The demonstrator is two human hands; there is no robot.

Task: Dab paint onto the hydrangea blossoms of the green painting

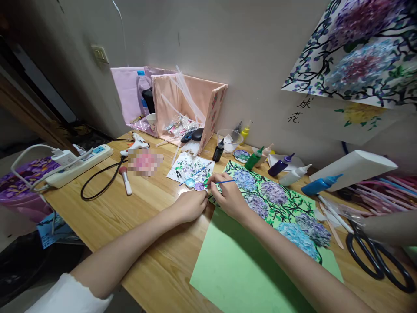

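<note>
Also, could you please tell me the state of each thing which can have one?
Right hand: closed on a paintbrush
Left hand: fingers curled, grip unclear
Paintbrush: held
Black bottle: upright
Green paper: plain in its near part
Glue gun: lying down, on or off unclear
Power strip: chargers plugged in
White-handled brush: lying down
Scissors: blades partly hidden, open or shut unclear

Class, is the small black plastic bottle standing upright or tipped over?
Upright: the small black plastic bottle stands on its base, narrow tip pointing upward.
</note>
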